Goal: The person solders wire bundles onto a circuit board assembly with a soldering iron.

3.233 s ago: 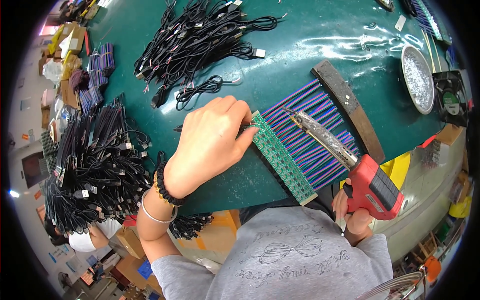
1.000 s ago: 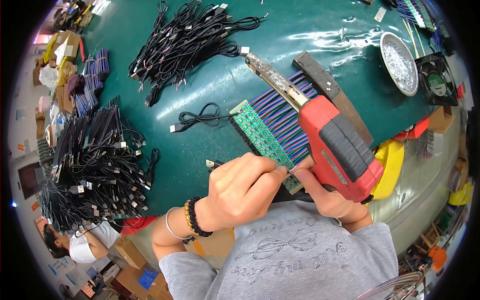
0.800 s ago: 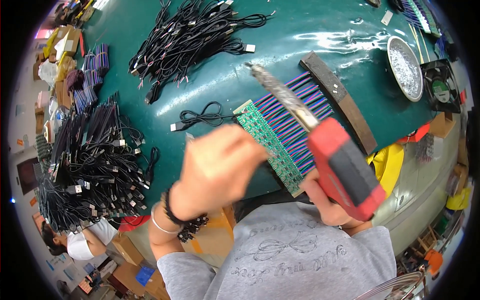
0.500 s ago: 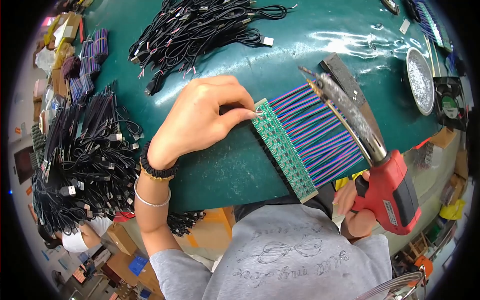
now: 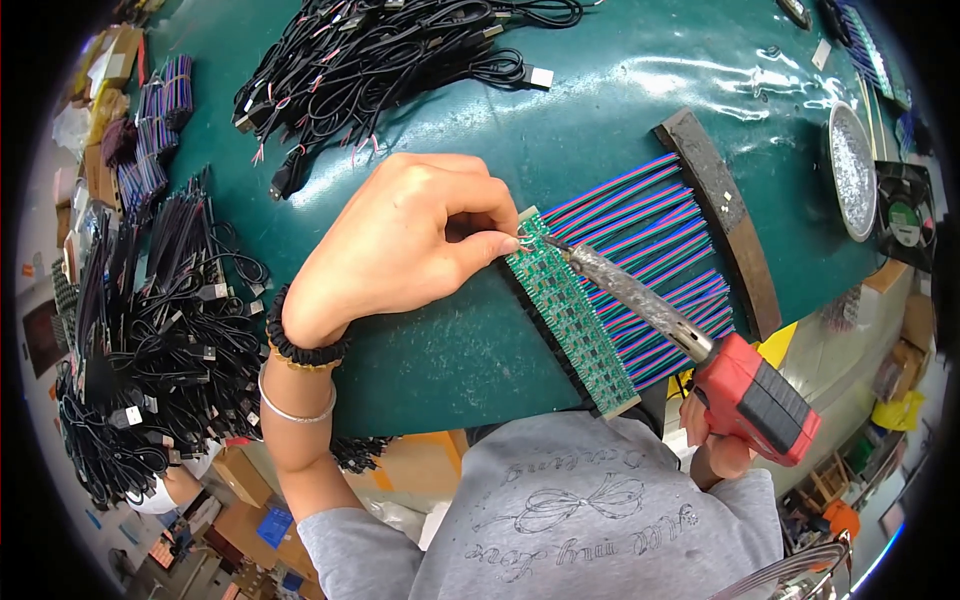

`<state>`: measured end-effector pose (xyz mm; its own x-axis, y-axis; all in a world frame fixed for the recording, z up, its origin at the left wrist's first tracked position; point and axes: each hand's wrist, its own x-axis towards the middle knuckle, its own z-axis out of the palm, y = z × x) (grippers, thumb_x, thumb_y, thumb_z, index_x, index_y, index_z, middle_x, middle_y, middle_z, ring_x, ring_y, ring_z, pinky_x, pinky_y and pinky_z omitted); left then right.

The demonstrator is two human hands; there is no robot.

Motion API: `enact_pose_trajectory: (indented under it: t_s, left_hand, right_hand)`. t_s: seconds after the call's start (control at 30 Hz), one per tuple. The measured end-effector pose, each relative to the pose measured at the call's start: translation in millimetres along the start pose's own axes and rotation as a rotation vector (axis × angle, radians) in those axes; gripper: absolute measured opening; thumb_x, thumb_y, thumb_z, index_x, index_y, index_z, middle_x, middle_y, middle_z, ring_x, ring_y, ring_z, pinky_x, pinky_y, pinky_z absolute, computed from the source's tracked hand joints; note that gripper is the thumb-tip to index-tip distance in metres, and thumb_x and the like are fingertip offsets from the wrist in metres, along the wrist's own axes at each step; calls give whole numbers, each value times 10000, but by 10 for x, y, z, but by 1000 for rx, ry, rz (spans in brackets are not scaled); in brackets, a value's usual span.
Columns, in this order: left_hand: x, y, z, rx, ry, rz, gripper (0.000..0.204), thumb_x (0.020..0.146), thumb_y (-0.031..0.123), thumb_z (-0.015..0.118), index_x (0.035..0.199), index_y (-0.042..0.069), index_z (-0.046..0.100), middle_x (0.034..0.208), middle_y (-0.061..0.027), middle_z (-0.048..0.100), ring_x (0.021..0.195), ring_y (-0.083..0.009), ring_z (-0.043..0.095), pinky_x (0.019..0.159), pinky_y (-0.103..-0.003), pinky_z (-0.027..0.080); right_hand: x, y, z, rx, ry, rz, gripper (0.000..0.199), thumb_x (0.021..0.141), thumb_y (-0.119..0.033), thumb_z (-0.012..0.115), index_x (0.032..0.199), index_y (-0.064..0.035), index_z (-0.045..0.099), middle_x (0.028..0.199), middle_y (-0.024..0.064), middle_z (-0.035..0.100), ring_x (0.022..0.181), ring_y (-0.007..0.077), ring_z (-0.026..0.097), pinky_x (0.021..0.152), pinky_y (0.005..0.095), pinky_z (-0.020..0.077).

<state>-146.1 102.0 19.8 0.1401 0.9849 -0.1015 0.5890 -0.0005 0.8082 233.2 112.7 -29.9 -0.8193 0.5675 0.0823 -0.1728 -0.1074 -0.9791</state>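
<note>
A green circuit board panel [image 5: 580,325] lies slanted on the table in front of me. My left hand [image 5: 405,235] is closed in a pinch at the board's upper left corner, with a thin wire [image 5: 524,243] at the fingertips. My right hand [image 5: 712,440] grips a red and black soldering gun [image 5: 757,395], most of its fingers hidden behind the handle. The gun's tip touches or nearly touches the board beside my left fingertips. Rows of blue, pink and black ribbon wires [image 5: 655,235] run from the board's right side, partly beneath the gun's barrel.
A dark bar [image 5: 735,230] lies by the ribbon wires' far ends. Black USB cables form one pile [image 5: 390,70] at the back and another [image 5: 165,350] at the left. A metal dish [image 5: 852,170] and a small fan [image 5: 903,212] stand at the right.
The soldering gun has come down and left, from above the ribbon wires to the board's upper end. My left hand keeps its pinch at the same corner.
</note>
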Motion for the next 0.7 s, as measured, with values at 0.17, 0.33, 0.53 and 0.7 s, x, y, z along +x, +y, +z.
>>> enact_pose_trajectory:
  t_s: [0.17,0.33,0.53,0.7]
  left_hand:
    - [27,-26,-10,34,-20,61,84,753,35,757,802,13,692,725,-56,620,589,-139,554,531,-261,421]
    - [37,-50,-26,15,-33,51,82,752,34,756,808,19,698,724,-48,622,584,-123,546,523,-256,411]
    - [44,-43,-37,7,-32,49,82,745,33,758,804,21,702,720,-40,622,582,-109,540,523,-250,407]
    - [37,-53,-25,7,-23,55,84,741,34,759,801,22,702,717,-38,622,580,-109,540,522,-249,409]
  right_hand:
    - [46,24,47,-65,86,-19,53,567,-115,586,607,-83,573,629,23,569,534,162,550,503,259,423]
    - [111,-108,144,-242,153,94,72,623,-67,544,695,-63,541,622,8,544,520,131,530,507,241,399]
    - [-16,-97,332,-236,392,160,115,811,-125,556,850,-23,518,645,-11,554,548,96,542,518,230,402]
    - [48,-59,196,-248,250,74,104,807,-138,562,773,-42,544,645,-11,553,549,112,542,512,237,394]
